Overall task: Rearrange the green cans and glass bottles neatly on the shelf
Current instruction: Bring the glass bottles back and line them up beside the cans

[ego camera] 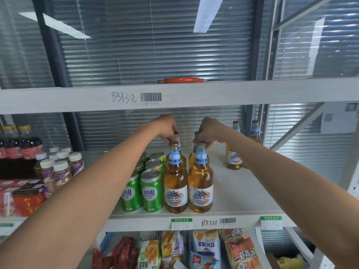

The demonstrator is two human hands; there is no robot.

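Observation:
Several green cans (pixel 151 191) stand in two rows at the left of the white shelf (pixel 242 191). Beside them stand two amber glass bottles, one (pixel 175 183) next to the cans and one (pixel 201 181) to its right. Behind each stands another bottle, mostly hidden. My left hand (pixel 167 129) grips the neck of the rear left bottle (pixel 177 135). My right hand (pixel 208 133) grips the top of the rear right bottle (pixel 195 135). Two more bottles (pixel 234 152) stand at the back right, apart from the group.
Dark soda bottles (pixel 21 144) and small white-capped bottles (pixel 58 167) fill the neighbouring shelf at left. Snack bags (pixel 194 249) lie on the shelf below. An upper shelf beam (pixel 213 94) hangs just above my hands. Bare shelf surface lies right of the front bottles.

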